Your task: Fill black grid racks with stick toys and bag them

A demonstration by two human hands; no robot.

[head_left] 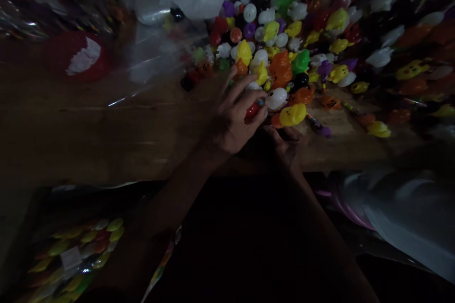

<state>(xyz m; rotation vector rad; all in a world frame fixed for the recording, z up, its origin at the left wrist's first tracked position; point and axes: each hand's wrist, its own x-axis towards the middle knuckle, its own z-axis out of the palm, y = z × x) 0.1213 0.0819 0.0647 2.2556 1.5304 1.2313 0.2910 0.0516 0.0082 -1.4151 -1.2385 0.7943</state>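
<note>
My left hand [236,120] reaches over the near edge of a heap of small plastic figures, its fingers curled round a shiny red toy [252,111]. A white round toy [276,98] sits just beyond its fingertips. My right hand [287,144] is lower and to the right, palm turned up, fingers bent under a yellow toy [293,115] and an orange one. What the right fingers grip is hidden in shadow. Close by are a larger orange figure [280,69] and a purple-tipped stick with a printed wrapper [319,126].
The heap spreads across the wooden table [71,137] to the right. Clear plastic bags [152,52] and a red round thing with white paper [83,57] lie left. Below the edge are a bag of colourful toys [78,255] and whitish plastic sheeting [408,208].
</note>
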